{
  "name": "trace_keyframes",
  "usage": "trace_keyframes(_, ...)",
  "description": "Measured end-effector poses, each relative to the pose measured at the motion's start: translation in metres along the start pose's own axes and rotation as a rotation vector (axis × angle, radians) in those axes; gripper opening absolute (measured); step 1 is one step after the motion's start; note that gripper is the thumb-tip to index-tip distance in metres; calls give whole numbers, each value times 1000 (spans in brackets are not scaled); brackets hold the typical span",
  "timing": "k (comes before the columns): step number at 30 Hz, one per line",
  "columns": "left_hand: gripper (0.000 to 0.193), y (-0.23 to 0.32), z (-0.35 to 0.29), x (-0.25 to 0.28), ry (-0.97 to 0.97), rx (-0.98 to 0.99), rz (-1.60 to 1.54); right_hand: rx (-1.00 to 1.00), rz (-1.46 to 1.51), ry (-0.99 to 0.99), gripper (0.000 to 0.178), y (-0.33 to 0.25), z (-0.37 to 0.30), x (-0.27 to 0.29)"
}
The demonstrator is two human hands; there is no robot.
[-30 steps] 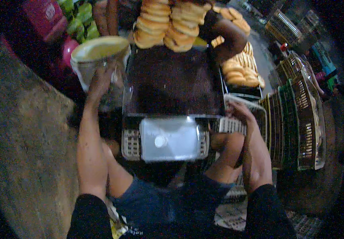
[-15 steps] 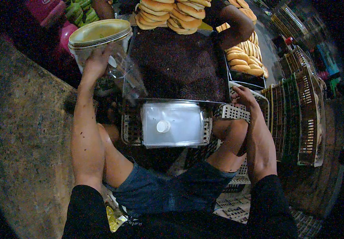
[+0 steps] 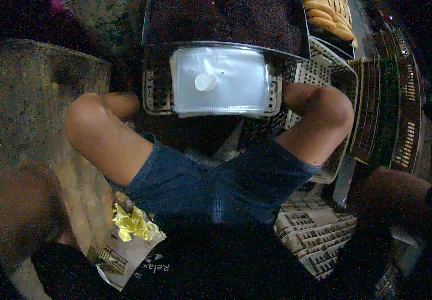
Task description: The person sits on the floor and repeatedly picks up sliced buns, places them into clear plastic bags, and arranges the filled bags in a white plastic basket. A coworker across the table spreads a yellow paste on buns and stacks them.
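Observation:
My left hand [image 3: 26, 202] is a brown blur low on the left, beside my raised thigh; its fingers cannot be made out. On the lower right, my right hand [image 3: 393, 190] is equally smeared and dark, near the side crates, and whether it holds anything is hidden. Between my knees lies a stack of clear plastic bags [image 3: 236, 95], resting on a perforated plastic crate [image 3: 157, 100]. A small white round cap [image 3: 205, 82] sits on top of the bags. Neither hand touches the stack.
Beyond the bags is a dark cloth-like surface [image 3: 226, 22] with a metal edge. Bread rolls [image 3: 328, 17] fill a black tray at the upper right. Crates [image 3: 381, 110] stand along my right. Crumpled yellow wrapping [image 3: 136, 223] lies by my left hip.
My left hand has left the white bucket and swung back low on the left. My right arm has drawn back from the crate. The view has tipped down, so bucket and stacked flat breads are gone.

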State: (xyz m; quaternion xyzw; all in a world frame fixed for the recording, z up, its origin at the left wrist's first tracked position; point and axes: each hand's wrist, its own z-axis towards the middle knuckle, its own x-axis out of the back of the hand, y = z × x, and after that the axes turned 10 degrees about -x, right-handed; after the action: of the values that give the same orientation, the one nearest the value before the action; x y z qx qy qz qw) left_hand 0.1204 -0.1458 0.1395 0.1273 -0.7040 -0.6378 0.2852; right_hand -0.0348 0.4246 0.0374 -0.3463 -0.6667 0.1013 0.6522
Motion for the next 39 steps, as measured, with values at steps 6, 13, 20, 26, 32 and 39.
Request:
trace_keyframes(6,32,-106,-19,-106,-127,585,237,28,41,121,26,-2,-14,23)
trace_keyframes(13,34,-152,-14,-68,162,583,335,43,120,187,23,18,-47,24)
trace_keyframes(20,37,-108,3,47,488,446,468,147,360,429,20,-33,-92,57)
trace_keyframes(26,40,-70,49,153,658,133,664,539,627,853,19,-139,-100,127)
trace_keyframes(32,44,-94,129,157,169,43,700,363,416,820,30,-151,-24,68)
trace_keyframes(39,44,-100,199,100,-122,250,679,-18,205,-19,57,-58,18,-61)
